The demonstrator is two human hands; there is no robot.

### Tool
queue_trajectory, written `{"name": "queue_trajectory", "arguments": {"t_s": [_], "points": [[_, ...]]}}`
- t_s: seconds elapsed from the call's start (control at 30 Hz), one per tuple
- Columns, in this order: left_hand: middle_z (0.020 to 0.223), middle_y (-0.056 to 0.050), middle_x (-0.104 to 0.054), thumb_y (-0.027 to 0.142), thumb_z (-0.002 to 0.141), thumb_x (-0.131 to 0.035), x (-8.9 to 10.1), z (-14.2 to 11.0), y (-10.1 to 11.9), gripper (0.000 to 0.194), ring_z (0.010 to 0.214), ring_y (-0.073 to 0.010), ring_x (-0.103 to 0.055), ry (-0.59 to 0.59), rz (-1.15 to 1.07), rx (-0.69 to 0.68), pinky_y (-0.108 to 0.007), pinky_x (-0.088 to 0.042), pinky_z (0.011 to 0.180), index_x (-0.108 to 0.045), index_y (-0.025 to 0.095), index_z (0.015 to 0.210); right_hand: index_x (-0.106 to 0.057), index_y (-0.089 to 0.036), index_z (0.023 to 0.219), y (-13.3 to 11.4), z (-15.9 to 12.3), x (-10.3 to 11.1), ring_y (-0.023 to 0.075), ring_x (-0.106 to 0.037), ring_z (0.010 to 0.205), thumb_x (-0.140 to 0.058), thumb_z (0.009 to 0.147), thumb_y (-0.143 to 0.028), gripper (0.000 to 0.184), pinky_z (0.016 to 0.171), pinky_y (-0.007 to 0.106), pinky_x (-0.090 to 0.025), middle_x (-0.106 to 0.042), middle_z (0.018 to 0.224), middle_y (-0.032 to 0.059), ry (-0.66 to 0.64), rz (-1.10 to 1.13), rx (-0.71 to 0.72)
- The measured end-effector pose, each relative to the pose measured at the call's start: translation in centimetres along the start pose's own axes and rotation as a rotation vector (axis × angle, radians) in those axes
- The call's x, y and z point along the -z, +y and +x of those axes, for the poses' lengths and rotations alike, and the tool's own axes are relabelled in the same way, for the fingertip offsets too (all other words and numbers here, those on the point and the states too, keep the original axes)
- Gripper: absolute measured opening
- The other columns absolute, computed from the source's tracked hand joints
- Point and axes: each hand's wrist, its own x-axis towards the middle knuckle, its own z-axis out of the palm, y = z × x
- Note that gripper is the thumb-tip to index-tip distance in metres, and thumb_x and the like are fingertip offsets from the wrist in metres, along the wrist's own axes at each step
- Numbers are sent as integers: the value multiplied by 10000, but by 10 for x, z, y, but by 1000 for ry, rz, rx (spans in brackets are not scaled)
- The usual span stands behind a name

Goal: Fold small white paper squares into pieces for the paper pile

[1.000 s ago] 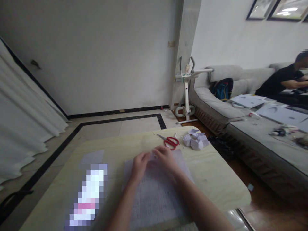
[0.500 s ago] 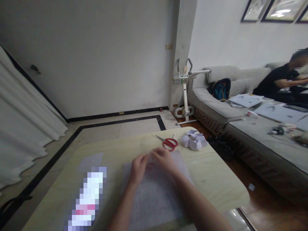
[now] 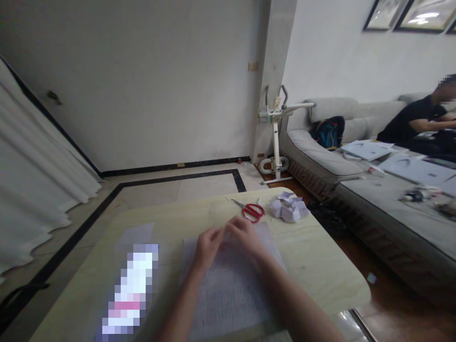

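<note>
My left hand (image 3: pixel 208 244) and my right hand (image 3: pixel 242 233) meet above the far part of a printed sheet of paper (image 3: pixel 231 294) on the table. Fingers of both hands are curled and pinched together at the tips. Whatever lies between them is hidden and too blurred to name. Just beyond my right hand rest red-handled scissors (image 3: pixel 252 212), their blades pointing to the far left. Folded white paper pieces (image 3: pixel 290 207) sit in a heap to the right of the scissors.
On the left of the pale wooden table (image 3: pixel 320 266) lie a blurred-out bright phone-like object (image 3: pixel 133 285) and a small paper piece (image 3: pixel 137 235). A grey sofa (image 3: pixel 366 209) stands at right, with a seated person (image 3: pixel 416 116), a backpack (image 3: pixel 329 133) and flat white boxes (image 3: pixel 370 149).
My hands have drawn slightly closer together at the fingertips, staying over the sheet. The whole view has shifted a little. Scissors and folded papers stay in place on the table.
</note>
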Motion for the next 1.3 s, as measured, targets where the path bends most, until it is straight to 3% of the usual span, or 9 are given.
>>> {"name": "queue_trajectory", "arguments": {"t_s": [0.23,0.43,0.67,0.87,1.0,1.17,1.3], "points": [[677,-29,-656,477,726,-634,-1,-2,3,350,618,-169,-581,-22,85,-54,-229,-459,538,-709,136,723,-539,-207,600,0,1,2,136,-487,598,-525,741,-160,150,557,228,-381,-519,594,-18,-10,99,-55],[575,-5,-595,490,710,-639,1,-2,1,359,585,-164,-553,53,99,-67,-224,-437,524,-669,140,637,-563,-188,682,5,2,0,143,-513,658,-543,773,-259,117,607,237,-401,-550,664,-5,-32,85,-39],[674,-44,-641,448,799,-562,3,-2,-2,338,637,-177,-576,-60,143,-122,-230,-426,559,-685,135,768,-540,-179,689,3,2,0,134,-489,623,-533,791,-305,163,582,235,-391,-512,646,-11,31,106,-26],[615,-26,-613,465,826,-518,8,0,-1,388,606,-163,-550,-46,265,-157,-221,-396,542,-665,128,703,-539,-178,689,6,2,-3,138,-496,642,-515,810,-329,195,577,231,-380,-523,658,-9,-61,21,-37],[677,-33,-650,464,830,-512,5,1,-1,386,643,-167,-567,-70,248,-147,-222,-403,565,-682,126,753,-468,-183,615,11,2,-4,127,-440,581,-516,807,-353,261,530,231,-333,-453,589,-26,-14,-50,-7],[620,-22,-637,473,830,-506,3,1,-3,394,601,-164,-569,-21,248,-125,-219,-391,534,-658,135,699,-427,-185,584,12,4,-6,116,-410,555,-540,789,-355,289,512,229,-308,-415,561,-36,39,-69,-18],[560,-8,-602,457,848,-483,8,2,-4,395,546,-147,-545,60,319,-154,-218,-377,521,-621,145,648,-517,-168,649,10,2,-9,127,-463,594,-524,815,-345,243,541,231,-347,-502,610,-14,11,-77,-36]]}}
